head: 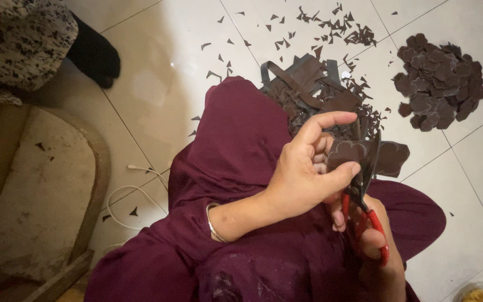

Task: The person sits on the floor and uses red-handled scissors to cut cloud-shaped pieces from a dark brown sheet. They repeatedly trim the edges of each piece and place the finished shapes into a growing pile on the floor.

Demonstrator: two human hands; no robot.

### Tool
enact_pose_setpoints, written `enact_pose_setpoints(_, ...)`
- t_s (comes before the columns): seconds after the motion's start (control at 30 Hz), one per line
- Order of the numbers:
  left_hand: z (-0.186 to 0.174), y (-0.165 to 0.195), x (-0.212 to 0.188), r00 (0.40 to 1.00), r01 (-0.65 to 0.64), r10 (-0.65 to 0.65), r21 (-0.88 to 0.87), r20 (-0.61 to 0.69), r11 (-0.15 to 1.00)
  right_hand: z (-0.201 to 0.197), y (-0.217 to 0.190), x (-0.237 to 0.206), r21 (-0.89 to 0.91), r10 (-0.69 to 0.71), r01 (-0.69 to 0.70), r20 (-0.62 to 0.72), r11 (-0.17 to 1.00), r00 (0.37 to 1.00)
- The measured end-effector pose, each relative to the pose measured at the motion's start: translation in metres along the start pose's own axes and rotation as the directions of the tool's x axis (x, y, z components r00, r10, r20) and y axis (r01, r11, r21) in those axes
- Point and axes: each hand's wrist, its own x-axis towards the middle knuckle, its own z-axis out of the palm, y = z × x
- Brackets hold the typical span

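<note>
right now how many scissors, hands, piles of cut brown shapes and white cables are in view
Scissors, red handles: 1
Hands, left hand and right hand: 2
Piles of cut brown shapes: 1
White cables: 1
Total: 5

Maroon garment (loosely draped), thin metal bangle at the left wrist.

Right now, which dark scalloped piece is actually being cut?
The scalloped piece pinched in the left hand, between the scissors blades; the others lie piled on the floor.
</note>
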Motion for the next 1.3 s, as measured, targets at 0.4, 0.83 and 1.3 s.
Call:
enact_pose_setpoints(0.4,-0.001,0.006,0.001,1.000,0.000,0.002,0.182,-0.010,0.983,-0.011,0.023,0.000,0.010,-0.032,0.031,0.070,0.999,0.997)
enact_pose_setpoints(0.83,-0.004,0.009,0.002,1.000,0.023,-0.019,0.259,-0.017,0.966,-0.007,0.014,-0.004,-0.058,-0.014,0.016,0.038,0.998,0.999)
enact_pose_setpoints(1.3,-0.007,0.011,0.005,0.998,-0.062,0.053,0.300,0.036,0.952,-0.005,0.019,0.003,0.057,-0.051,0.046,0.081,0.997,0.995)
